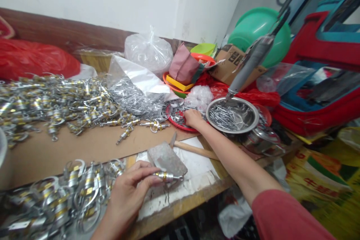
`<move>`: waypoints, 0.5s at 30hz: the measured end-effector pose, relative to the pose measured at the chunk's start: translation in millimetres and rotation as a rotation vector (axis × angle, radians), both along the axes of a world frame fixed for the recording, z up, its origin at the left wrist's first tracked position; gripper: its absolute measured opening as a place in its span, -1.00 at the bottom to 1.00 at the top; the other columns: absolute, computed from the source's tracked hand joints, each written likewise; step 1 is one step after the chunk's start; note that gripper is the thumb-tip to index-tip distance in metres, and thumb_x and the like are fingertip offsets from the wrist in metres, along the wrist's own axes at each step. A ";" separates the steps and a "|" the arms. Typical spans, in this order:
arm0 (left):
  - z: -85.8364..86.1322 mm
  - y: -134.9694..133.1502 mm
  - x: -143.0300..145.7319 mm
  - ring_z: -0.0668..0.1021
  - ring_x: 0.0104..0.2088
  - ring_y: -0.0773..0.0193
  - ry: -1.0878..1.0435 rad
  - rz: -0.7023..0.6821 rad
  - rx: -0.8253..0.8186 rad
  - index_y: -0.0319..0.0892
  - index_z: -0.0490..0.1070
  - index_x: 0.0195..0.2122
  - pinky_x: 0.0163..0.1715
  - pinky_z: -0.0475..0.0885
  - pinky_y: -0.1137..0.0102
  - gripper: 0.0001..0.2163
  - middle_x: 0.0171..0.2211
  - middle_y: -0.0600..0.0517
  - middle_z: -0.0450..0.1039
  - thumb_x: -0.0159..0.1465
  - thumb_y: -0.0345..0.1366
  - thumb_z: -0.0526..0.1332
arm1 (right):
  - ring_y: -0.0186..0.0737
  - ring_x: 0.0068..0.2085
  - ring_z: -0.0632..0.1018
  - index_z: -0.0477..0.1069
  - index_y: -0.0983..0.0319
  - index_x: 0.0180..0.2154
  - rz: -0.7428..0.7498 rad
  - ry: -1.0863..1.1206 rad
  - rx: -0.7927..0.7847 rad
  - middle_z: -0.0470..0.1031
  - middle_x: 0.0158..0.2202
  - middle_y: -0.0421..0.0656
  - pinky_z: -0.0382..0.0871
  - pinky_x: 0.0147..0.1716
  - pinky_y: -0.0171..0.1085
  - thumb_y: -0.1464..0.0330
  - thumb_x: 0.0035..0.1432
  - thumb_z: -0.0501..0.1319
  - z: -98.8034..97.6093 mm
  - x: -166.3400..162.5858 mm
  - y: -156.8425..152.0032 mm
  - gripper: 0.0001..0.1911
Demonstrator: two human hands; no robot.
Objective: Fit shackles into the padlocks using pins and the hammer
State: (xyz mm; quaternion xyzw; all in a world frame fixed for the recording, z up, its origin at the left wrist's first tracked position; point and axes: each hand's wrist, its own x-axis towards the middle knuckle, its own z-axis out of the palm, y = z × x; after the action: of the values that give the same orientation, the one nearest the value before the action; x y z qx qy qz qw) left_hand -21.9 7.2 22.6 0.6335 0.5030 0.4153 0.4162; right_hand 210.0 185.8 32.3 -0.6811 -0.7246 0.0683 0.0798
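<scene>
My left hand [135, 185] pinches a small silver-and-yellow metal fitting [165, 176] between thumb and fingers. The fitting lies roughly level, its thin end pointing right, over the near edge of a grey block [165, 159]. Farther back, my right hand [194, 119] reaches down into a red round tray [184, 126] of small metal parts. Its fingers are curled closed, and whatever they hold is hidden. Between the hands, a hammer [194, 149] lies with its wooden handle toward the right, its head beside the block.
Similar fittings are heaped at the back left [56, 101] and near left [67, 195]. A steel bowl [254, 118] of metal pins stands right of the tray, under a hanging grey power tool [250, 63]. Plastic-bagged parts [132, 90] lie behind. The table's front edge [180, 215] is close.
</scene>
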 end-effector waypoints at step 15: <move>-5.2 -6.0 3.0 0.54 -0.50 0.29 -0.021 0.093 0.028 -0.20 0.48 -0.14 -0.39 0.42 0.46 -0.67 -0.52 0.08 0.52 0.01 -0.36 0.26 | -0.34 -0.42 0.53 0.56 0.16 -0.46 0.377 1.141 0.114 0.54 -0.48 -0.20 0.42 -0.41 -0.38 0.55 -0.11 0.28 -2.2 -67.7 -174.3 -0.82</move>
State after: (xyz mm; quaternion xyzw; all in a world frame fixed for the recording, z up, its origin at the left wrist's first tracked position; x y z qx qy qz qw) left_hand -18.9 1.1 17.4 0.6107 0.5217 0.4478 0.3928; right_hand 142.3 11.5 30.1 -0.3912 -0.6781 0.3970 0.4791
